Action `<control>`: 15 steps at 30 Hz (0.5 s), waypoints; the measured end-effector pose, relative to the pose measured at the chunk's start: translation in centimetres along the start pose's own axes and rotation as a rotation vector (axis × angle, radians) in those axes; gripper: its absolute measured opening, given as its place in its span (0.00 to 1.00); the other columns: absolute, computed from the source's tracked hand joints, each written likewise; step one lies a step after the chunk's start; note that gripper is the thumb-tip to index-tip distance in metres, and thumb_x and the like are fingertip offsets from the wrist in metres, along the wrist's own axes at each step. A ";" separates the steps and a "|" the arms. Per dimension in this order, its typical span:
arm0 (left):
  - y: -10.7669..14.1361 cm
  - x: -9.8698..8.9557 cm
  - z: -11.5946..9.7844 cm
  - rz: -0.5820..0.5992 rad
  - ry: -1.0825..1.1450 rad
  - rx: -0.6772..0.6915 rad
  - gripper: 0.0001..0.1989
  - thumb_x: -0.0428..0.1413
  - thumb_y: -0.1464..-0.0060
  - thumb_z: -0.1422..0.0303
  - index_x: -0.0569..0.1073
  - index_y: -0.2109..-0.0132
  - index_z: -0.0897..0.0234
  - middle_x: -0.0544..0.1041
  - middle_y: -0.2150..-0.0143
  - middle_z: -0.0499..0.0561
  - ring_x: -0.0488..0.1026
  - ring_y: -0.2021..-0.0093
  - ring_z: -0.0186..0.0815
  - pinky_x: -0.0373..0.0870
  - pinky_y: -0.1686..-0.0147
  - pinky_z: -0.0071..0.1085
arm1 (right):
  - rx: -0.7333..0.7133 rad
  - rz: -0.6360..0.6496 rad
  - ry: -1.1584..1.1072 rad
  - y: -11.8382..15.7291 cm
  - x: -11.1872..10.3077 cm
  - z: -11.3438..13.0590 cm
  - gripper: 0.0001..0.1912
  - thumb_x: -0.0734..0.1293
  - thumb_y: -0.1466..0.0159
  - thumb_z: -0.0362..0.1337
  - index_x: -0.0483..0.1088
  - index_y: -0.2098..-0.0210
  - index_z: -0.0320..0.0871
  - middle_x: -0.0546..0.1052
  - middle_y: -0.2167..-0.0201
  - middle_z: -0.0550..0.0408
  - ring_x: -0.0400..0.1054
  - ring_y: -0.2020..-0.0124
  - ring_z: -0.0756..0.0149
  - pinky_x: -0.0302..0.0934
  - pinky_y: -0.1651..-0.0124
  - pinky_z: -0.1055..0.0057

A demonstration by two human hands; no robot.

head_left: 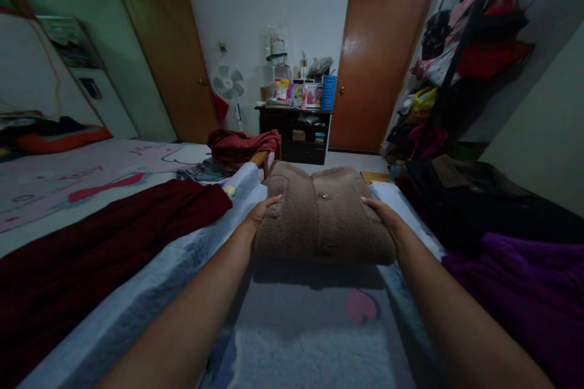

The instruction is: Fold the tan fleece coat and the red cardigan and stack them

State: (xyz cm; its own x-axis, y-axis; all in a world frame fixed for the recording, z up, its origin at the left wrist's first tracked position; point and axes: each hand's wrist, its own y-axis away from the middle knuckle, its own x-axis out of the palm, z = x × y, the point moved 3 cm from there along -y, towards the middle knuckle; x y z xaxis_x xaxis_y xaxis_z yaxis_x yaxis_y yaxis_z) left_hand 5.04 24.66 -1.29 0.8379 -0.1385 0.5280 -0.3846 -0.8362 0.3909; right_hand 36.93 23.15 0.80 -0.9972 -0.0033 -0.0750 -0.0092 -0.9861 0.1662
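A folded brown fleece garment (337,225) with buttons down its middle is held between my two hands, over a pale blue patterned cover (310,346). My left hand (265,209) grips its left side, thumb on top and the other fingers hidden beneath or behind the cloth. At the right side, my right hand (384,214) holds it the same way, with the thumb on top. A shadow falls on the cover just below the garment's near edge.
Dark red cloth (114,243) lies on the left, with a red bundle (244,144) beyond. Purple cloth (524,292) and dark clothes (493,200) are at the right. A fan (229,82), a dark cabinet (292,152) and a door (374,67) stand at the back.
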 end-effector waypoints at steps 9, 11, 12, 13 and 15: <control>9.2 2.5 1.3 -0.007 0.007 0.061 0.19 0.56 0.47 0.60 0.75 0.51 0.65 0.82 0.66 0.55 0.79 0.59 0.48 0.76 0.59 0.44 | 0.041 0.048 -0.226 8.9 1.1 1.5 0.21 0.64 0.42 0.43 0.68 0.50 0.45 0.81 0.63 0.48 0.76 0.61 0.52 0.70 0.56 0.57; 11.8 2.9 2.4 -0.015 -0.018 0.068 0.19 0.56 0.48 0.59 0.75 0.52 0.65 0.81 0.66 0.56 0.79 0.59 0.49 0.77 0.61 0.44 | 0.017 0.065 -0.247 11.2 1.3 1.2 0.23 0.64 0.42 0.43 0.67 0.48 0.45 0.80 0.60 0.48 0.76 0.60 0.52 0.70 0.56 0.57; 13.1 3.1 3.0 -0.023 -0.032 0.078 0.19 0.56 0.48 0.58 0.75 0.52 0.64 0.81 0.66 0.56 0.79 0.60 0.49 0.77 0.62 0.44 | 0.003 0.067 -0.247 12.5 1.4 1.1 0.24 0.64 0.42 0.43 0.66 0.47 0.45 0.80 0.58 0.48 0.76 0.59 0.52 0.70 0.56 0.58; 14.5 3.3 3.6 -0.038 -0.048 0.093 0.20 0.56 0.48 0.57 0.74 0.52 0.63 0.81 0.65 0.56 0.79 0.60 0.49 0.77 0.63 0.43 | -0.010 0.066 -0.244 13.9 1.4 1.0 0.25 0.65 0.42 0.43 0.65 0.46 0.45 0.79 0.57 0.48 0.76 0.58 0.52 0.70 0.57 0.58; 17.0 3.4 4.8 -0.106 -0.101 0.128 0.20 0.56 0.48 0.56 0.74 0.51 0.62 0.81 0.66 0.55 0.80 0.61 0.49 0.78 0.65 0.43 | -0.030 0.069 -0.247 16.8 1.6 0.9 0.27 0.65 0.43 0.44 0.64 0.45 0.46 0.78 0.54 0.48 0.75 0.56 0.52 0.70 0.57 0.58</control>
State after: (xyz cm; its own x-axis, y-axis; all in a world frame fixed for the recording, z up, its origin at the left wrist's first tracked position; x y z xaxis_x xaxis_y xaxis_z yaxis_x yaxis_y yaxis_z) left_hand 3.19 7.41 3.51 0.9082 -0.0934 0.4079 -0.2450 -0.9089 0.3375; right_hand 35.10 6.69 4.32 -0.9833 -0.0342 0.1789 0.0585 -0.9894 0.1326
